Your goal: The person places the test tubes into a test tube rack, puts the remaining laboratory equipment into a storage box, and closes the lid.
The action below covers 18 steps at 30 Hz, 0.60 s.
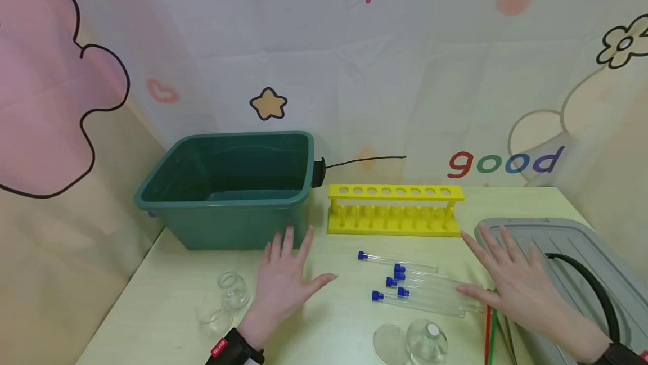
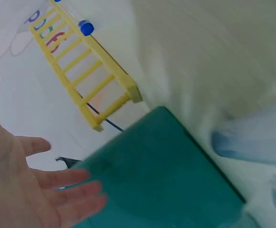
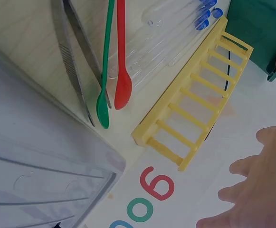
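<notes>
My left hand (image 1: 283,283) is held with fingers spread and nothing in it, its fingertips overlapping the front of the green plastic bin (image 1: 243,227) in the head view. My right hand (image 1: 521,286), also spread and holding nothing, is over the left edge of the grey lid (image 1: 567,241). Near its thumb lie several clear test tubes (image 1: 420,300) with blue caps. Behind them stands a yellow test tube rack (image 1: 395,230) with its holes unfilled. A red spoon (image 3: 123,90), a green spoon (image 3: 103,107) and metal tweezers (image 3: 69,59) lie beside the lid, partly below my right hand.
Clear glassware (image 1: 234,290) sits left of my left wrist. A rounded glass vessel (image 1: 427,345) and a flat glass disc (image 1: 388,344) are at the front middle. The lid has a black handle (image 1: 592,283). A printed cloth (image 1: 329,72) hangs behind the table.
</notes>
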Tool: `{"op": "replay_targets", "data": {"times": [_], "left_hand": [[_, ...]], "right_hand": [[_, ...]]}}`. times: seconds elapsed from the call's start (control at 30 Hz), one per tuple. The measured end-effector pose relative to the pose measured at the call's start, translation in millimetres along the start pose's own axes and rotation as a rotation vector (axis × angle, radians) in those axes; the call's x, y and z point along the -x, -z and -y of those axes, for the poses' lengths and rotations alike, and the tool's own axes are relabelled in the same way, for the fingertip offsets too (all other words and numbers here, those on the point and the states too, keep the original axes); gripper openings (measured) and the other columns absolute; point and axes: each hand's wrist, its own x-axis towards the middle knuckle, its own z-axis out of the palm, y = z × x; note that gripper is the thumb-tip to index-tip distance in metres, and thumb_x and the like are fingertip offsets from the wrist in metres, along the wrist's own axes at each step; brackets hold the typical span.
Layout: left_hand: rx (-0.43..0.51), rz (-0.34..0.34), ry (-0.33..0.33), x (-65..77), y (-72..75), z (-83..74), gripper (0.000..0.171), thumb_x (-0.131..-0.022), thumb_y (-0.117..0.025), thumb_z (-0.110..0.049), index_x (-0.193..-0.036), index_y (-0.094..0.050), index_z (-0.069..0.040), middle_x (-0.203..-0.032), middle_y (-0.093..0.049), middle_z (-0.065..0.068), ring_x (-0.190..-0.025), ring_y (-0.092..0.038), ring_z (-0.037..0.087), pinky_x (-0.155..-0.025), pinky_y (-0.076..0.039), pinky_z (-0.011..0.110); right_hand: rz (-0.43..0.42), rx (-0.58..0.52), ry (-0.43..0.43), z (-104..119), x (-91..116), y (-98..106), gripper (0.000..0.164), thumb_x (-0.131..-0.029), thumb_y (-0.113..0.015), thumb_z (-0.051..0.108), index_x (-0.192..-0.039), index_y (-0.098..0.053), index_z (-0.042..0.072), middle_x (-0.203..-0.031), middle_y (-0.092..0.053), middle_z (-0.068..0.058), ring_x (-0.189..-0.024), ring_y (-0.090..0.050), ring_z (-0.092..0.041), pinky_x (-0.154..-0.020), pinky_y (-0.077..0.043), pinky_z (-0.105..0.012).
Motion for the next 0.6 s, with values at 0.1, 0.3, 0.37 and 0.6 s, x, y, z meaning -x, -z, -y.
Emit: {"op": "replay_targets", "data": {"times": [0.1,0.3,0.37,0.6], "left_hand": [[0.009,0.019,-0.036,-7.3,-1.3,-13.1,0.090,-0.075,-0.034,-0.077,-0.140,-0.035,-0.015,-0.124,-0.042,0.023,-0.106,-0.043,0.036,-0.070,-0.048,0.042],[-0.030,-0.010,-0.132,-37.8,-12.0,-34.7,0.086,-0.079,-0.039,-0.071,-0.139,-0.036,-0.010,-0.126,-0.039,0.024,-0.111,-0.041,0.035,-0.082,-0.043,0.040],[-0.045,-0.044,-0.146,-51.2,-20.0,-37.2,0.084,-0.080,-0.041,-0.069,-0.137,-0.038,-0.007,-0.127,-0.038,0.025,-0.111,-0.041,0.035,-0.085,-0.041,0.040],[-0.073,-0.027,-0.102,-95.4,-52.8,-37.3,0.081,-0.084,-0.042,-0.063,-0.135,-0.036,-0.001,-0.132,-0.033,0.027,-0.119,-0.035,0.038,-0.090,-0.038,0.039]], "right_hand": [[0.030,-0.014,-0.017,-1.4,-8.2,-1.7,0.093,-0.077,-0.054,0.063,-0.146,-0.009,0.020,-0.146,-0.007,-0.019,-0.129,0.001,-0.042,-0.087,-0.006,-0.070],[0.093,-0.068,-0.073,-8.2,-38.2,-8.4,0.092,-0.078,-0.054,0.062,-0.146,-0.010,0.018,-0.143,-0.013,-0.026,-0.125,-0.009,-0.050,-0.084,-0.009,-0.073],[0.110,-0.081,-0.089,-11.4,-50.4,-11.8,0.091,-0.079,-0.052,0.062,-0.146,-0.010,0.016,-0.142,-0.012,-0.028,-0.124,-0.009,-0.052,-0.084,-0.009,-0.073],[0.164,-0.154,-0.159,-24.5,-88.6,-28.2,0.087,-0.083,-0.047,0.061,-0.145,-0.014,0.010,-0.140,-0.012,-0.033,-0.122,-0.007,-0.054,-0.087,-0.005,-0.070]]}}
